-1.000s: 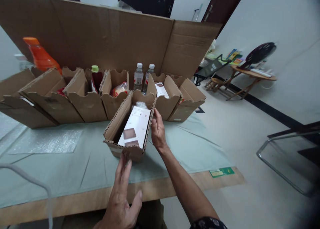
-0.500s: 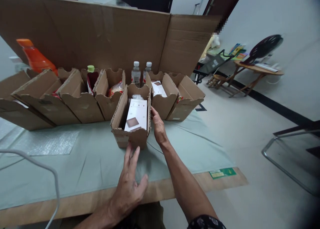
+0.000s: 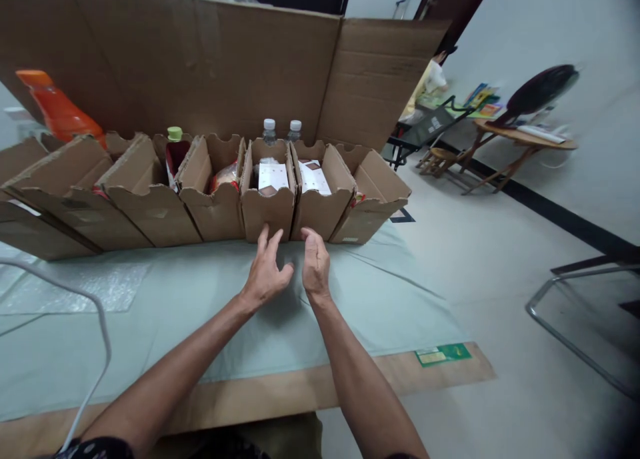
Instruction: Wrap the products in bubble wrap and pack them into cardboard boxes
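A narrow cardboard bin (image 3: 269, 215) stands in the row of bins, holding a white box (image 3: 273, 177) with brown marks. My left hand (image 3: 267, 272) has its fingers apart, the fingertips at the lower front of this bin. Just right of it, my right hand (image 3: 315, 262) is upright with fingers extended, close to the front of the neighbouring bin (image 3: 323, 212); whether it touches is unclear. That neighbour also holds a white box (image 3: 314, 177). Neither hand holds anything.
Other cardboard bins (image 3: 153, 215) run left, with a red packet (image 3: 226, 176) and a green-capped bottle (image 3: 175, 134). An orange bottle (image 3: 65, 115) and two clear bottles (image 3: 269, 132) stand behind. A tall cardboard panel (image 3: 210, 65) backs them. Bubble wrap (image 3: 107, 285) and a cable (image 3: 100, 312) lie left.
The bin with the white box has moved away from me, from in front of the row into line with the others. Both hands followed forward; my right hand has left its side.
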`<state>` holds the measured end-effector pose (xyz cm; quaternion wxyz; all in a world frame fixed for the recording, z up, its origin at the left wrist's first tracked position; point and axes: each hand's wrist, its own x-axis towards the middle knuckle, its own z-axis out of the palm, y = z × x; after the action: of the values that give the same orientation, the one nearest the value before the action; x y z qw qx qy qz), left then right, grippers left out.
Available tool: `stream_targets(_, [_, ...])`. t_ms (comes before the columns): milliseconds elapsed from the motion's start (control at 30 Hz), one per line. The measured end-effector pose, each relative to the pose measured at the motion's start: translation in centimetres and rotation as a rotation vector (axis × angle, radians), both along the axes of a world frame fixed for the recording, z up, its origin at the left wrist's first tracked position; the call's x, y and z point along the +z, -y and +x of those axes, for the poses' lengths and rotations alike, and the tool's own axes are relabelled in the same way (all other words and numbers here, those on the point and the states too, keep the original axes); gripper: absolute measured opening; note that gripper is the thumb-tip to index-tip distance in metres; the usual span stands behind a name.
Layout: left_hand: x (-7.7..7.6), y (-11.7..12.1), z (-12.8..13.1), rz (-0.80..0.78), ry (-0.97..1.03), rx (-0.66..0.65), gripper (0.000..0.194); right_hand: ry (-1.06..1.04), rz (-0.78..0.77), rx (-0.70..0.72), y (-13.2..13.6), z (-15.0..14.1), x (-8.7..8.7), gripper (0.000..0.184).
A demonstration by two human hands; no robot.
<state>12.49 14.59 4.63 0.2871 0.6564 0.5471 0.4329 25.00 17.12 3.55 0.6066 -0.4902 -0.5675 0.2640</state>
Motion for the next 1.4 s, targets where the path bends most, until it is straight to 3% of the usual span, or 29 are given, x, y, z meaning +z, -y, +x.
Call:
stream_targets(100, [0.2, 0.0, -0.3, -0.014, -0.013, -0.003, 0.079, 0.046, 0.014, -0.003, 0.2, 0.2, 0.2, 0.046])
stream_targets(233, [0.1, 4.1, -3.0, -0.021, -0.040, -0.044, 0.072, 0.090, 0.029, 0.092, 1.5, -0.6, 2.0, 0.033])
stream_targets(333, [-0.4, 8.9, -6.6, -0.041, -0.055, 0.033, 0.055, 0.217, 0.071, 0.243, 2.0, -2.8, 5.2, 0.032])
stream_targets(467, [-1.1, 13.9, -11.3, -0.084, -0.025, 0.253, 0.043, 0.571, 0.094, 0.360, -0.5, -7.7, 10.3, 0.056])
stream_targets(567, [-1.3, 15.9, -13.7, -0.117, -0.004, 0.339, 0.041, 0.820, 0.024, 0.319, -3.8, -11.3, 12.8, 0.064])
stream_targets(633, [-1.3, 16.7, -14.8, -0.104, 0.013, 0.378, 0.040, 0.950, -0.025, 0.256, -5.3, -13.0, 13.5, 0.051])
stream_targets(767, [-0.9, 17.8, -16.4, -0.069, 0.007, 0.456, 0.037, 1.051, -0.029, 0.169, -4.0, -14.1, 13.5, 0.025])
stream_targets(933, [-0.6, 18.5, -17.6, -0.028, 0.022, 0.517, 0.039, 0.961, 0.099, 0.275, 5.2, -9.7, 12.7, 0.018])
stream_targets(1067, [-0.5, 18.7, -17.9, -0.010, 0.099, 0.529, 0.050, 0.800, 0.174, 0.416, 12.6, -2.0, 12.7, 0.014])
stream_targets(1133, [-0.5, 18.5, -17.5, -0.014, 0.139, 0.498, 0.061, 0.714, 0.144, 0.363, 14.7, 2.1, 12.5, 0.015])
stream_targets(1267, [-0.4, 17.8, -15.6, -0.008, 0.201, 0.392, 0.076, 0.474, 0.000, 0.215, 16.6, 8.0, 10.2, 0.060])
stream_targets(1400, [-0.3, 16.9, -13.9, -0.050, 0.231, 0.304, 0.075, 0.464, -0.156, 0.336, 18.0, 8.9, 6.4, 0.083])
